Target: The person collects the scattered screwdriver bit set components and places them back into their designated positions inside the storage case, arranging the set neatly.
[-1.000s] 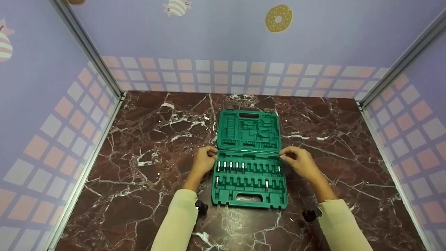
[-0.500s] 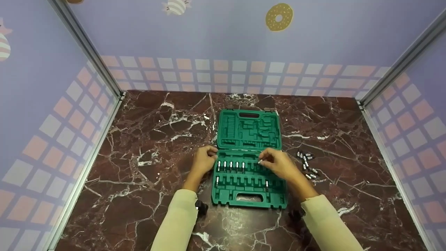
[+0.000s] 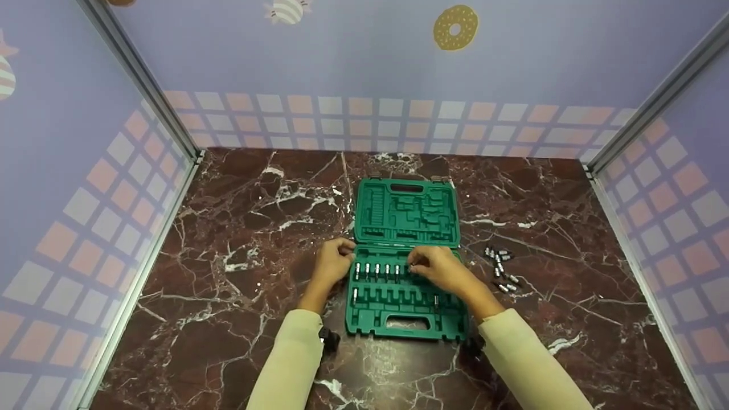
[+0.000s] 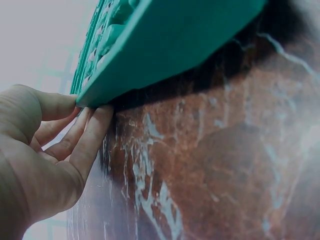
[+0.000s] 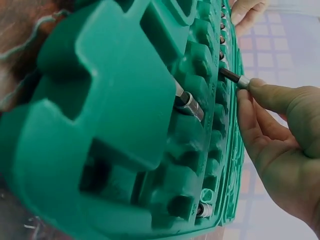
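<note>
The green case (image 3: 407, 210) lies unfolded on the marble surface, with several metal bits (image 3: 377, 272) in its near half. At the case's left edge, near the hinge, the left hand (image 3: 334, 262) rests with thumb and fingertips against the rim, seen also as the hand (image 4: 50, 145) in the left wrist view. Over the upper row of slots, the right hand (image 3: 444, 270) pinches one bit. In the right wrist view this bit (image 5: 234, 78) sits between thumb and forefinger of the hand (image 5: 290, 135), its dark end at a slot.
Several loose bits (image 3: 499, 265) lie on the marble surface (image 3: 558, 239) to the right of the case. Patterned walls (image 3: 387, 62) stand at the back and both sides, with metal rails at the corners.
The right hand has moved left from the case's right edge to the slot beside the row of bits, carrying a bit. The left hand has stayed at the left edge.
</note>
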A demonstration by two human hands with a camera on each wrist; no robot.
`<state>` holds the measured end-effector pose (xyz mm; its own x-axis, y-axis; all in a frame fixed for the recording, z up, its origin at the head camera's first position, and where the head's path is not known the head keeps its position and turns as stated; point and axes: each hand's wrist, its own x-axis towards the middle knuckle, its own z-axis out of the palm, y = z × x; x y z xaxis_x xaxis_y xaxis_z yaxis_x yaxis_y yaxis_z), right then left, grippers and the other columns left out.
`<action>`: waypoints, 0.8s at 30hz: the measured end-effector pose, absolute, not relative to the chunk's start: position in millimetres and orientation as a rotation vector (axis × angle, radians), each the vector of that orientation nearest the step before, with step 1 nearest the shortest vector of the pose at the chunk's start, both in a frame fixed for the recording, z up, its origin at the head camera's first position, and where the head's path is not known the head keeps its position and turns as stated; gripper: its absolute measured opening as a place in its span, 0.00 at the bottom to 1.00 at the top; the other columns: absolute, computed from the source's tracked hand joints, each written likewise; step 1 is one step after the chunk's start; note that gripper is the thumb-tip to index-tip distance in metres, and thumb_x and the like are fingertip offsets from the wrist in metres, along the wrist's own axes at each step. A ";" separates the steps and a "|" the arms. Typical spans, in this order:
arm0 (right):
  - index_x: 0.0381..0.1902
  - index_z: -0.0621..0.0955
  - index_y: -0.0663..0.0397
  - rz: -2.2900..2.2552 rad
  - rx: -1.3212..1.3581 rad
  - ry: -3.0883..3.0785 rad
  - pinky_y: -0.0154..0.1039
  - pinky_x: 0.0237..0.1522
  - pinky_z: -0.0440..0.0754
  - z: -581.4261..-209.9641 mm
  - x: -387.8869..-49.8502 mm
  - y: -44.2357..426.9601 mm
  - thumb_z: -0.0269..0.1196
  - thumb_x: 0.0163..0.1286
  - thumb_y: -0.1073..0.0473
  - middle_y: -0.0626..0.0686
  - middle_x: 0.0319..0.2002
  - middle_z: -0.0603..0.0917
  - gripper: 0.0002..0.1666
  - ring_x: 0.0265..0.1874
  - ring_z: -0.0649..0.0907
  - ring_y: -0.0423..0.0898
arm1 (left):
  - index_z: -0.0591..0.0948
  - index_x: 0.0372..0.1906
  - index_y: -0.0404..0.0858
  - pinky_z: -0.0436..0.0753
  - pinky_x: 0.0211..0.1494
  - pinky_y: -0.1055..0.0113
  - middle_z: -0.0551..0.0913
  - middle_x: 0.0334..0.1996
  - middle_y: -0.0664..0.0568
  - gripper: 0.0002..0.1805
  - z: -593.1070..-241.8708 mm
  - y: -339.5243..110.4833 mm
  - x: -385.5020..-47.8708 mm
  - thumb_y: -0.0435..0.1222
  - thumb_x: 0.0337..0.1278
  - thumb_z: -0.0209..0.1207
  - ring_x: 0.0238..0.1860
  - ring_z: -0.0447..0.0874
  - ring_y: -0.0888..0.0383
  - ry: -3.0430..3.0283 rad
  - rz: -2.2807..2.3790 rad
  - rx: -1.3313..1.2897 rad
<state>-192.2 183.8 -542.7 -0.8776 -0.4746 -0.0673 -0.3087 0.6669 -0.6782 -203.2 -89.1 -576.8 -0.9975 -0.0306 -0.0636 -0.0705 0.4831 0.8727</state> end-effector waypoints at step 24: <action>0.48 0.85 0.58 -0.850 -0.726 2.767 0.50 0.45 0.86 -552.5 -198.4 167.4 0.71 0.67 0.63 0.58 0.43 0.83 0.13 0.43 0.85 0.54 | 0.88 0.44 0.34 0.85 0.48 0.52 0.88 0.39 0.42 0.08 -575.6 -88.7 -200.9 0.25 0.61 0.63 0.42 0.87 0.46 2.678 1.582 -0.100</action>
